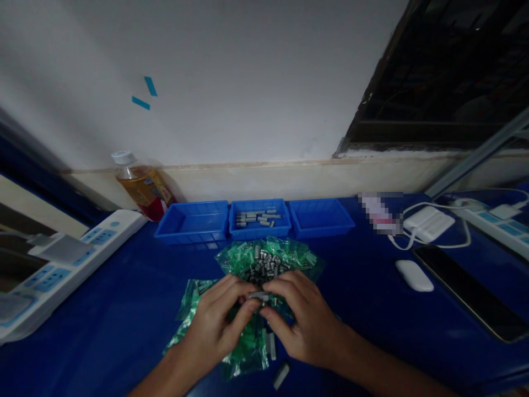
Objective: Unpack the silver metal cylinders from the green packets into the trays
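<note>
My left hand (pixel 217 322) and my right hand (pixel 301 320) meet over a pile of green plastic bags (pixel 248 342) on the blue table (pixel 103 320). Both pinch a small grey metal piece (pixel 259 296) between their fingertips. Just beyond the fingers lies a heap of the same metal pieces (pixel 266 263) on green bags. Two loose pieces (pixel 281 375) lie near my right wrist. Behind stand three blue trays: the left tray (pixel 192 221) and right tray (pixel 320 218) look bare, the middle tray (pixel 258 219) holds several metal pieces.
A drink bottle (pixel 142 187) leans at the wall on the left. A white power strip (pixel 61 262) lies at the left edge. On the right are a white charger with cable (pixel 427 223), a small white case (pixel 414 274), a dark phone (pixel 471 292) and another power strip (pixel 496 226).
</note>
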The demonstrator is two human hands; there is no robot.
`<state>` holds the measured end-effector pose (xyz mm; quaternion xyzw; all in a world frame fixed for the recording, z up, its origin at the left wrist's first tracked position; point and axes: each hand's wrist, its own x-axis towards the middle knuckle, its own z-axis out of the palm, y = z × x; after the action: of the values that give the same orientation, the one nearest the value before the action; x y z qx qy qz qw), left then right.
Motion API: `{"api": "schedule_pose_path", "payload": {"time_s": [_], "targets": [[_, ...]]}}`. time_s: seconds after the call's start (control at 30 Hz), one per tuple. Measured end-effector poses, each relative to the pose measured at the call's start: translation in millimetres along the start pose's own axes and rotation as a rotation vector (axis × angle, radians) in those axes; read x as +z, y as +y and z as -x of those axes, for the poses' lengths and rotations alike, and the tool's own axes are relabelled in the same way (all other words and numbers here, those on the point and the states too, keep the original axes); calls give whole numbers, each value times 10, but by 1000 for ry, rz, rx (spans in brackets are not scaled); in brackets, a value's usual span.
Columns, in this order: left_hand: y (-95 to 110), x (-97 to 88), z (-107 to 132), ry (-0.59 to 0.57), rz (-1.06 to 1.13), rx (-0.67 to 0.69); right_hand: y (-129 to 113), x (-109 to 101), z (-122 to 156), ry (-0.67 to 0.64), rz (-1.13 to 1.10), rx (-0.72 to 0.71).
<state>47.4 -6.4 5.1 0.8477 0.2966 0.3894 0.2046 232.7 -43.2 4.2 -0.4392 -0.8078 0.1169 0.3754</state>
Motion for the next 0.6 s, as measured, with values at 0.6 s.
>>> {"api": "schedule_pose_path", "payload": {"time_s": [0.6], "targets": [[-36,-19,4,-63,5,4,184,-90,-144,30,49,-4]]}}
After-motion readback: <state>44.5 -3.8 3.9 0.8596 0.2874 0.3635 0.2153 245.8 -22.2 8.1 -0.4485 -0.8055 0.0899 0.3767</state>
